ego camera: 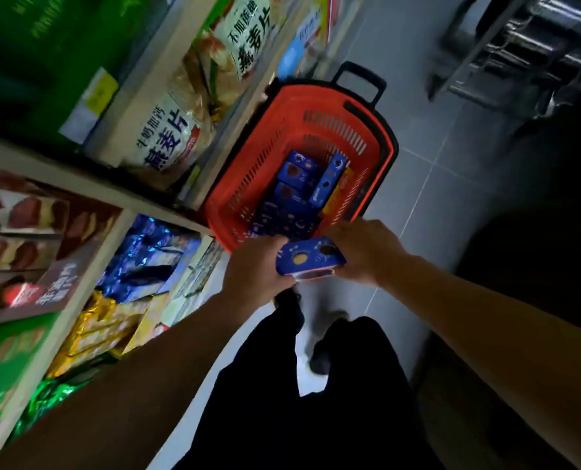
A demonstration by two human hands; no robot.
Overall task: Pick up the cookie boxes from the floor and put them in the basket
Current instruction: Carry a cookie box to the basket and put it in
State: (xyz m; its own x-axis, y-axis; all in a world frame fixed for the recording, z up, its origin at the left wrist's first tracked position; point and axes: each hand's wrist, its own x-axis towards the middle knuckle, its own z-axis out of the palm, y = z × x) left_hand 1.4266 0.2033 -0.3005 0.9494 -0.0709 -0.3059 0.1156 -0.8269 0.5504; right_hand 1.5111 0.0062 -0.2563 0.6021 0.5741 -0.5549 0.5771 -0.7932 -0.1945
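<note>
A blue cookie box (311,259) hangs in the air just short of the near rim of the red basket (235,184). My left hand (255,269) grips the box's left end. My right hand (363,249) grips its right end. Several blue cookie boxes (297,179) lie inside the basket, together with a yellow pack (338,195) leaning at the right side. The basket stands on the grey tiled floor against the shelf. Its black pull handle (360,79) sticks out at the far end.
Store shelves (89,195) run along the left with oat bags, snack packs and boxes. My legs in dark trousers (316,385) and shoes are below the hands. A metal rack (519,45) stands at the far right. Open floor tiles lie right of the basket.
</note>
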